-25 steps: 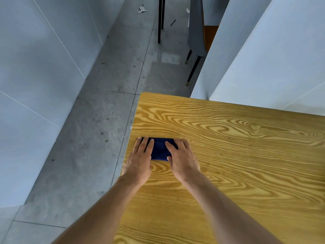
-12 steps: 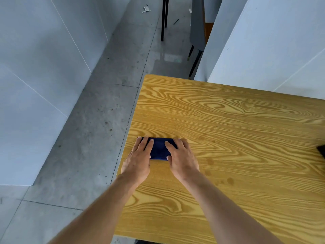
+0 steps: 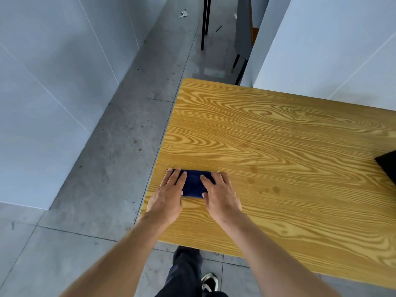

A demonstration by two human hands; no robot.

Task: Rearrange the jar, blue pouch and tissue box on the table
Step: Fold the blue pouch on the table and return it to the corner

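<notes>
Far left: pale grey wall panels meeting a grey tiled floor, speckled with dark spots. On that floor, far off, a small scrap of white litter and the thin black legs of a chair.

Next, at the near left corner of the wood-grain desk: left hand palm down, fingers spread and laid flat, not curled around anything, fingertips covering the left end of the blue pouch. Pouch lying flat on the desk, long side running left to right, close to the left edge and nearer the near edge than the far one (only its middle stretch visible between the two hands). Right hand just beside the left, likewise palm down with fingers spread, pressing on the right end of the pouch, thumb at its near edge. Both forearms bare, reaching in from the near side.

Below the desk edge, near: a dark trouser leg and a black-and-white shoe on the floor.

Further right: open desk top with a few faint darker stains in the grain. Beyond its far edge, a white partition wall. At the far right margin, a black object resting on the desk, cut off by the frame, too little showing to name. Well apart from the pouch.
</notes>
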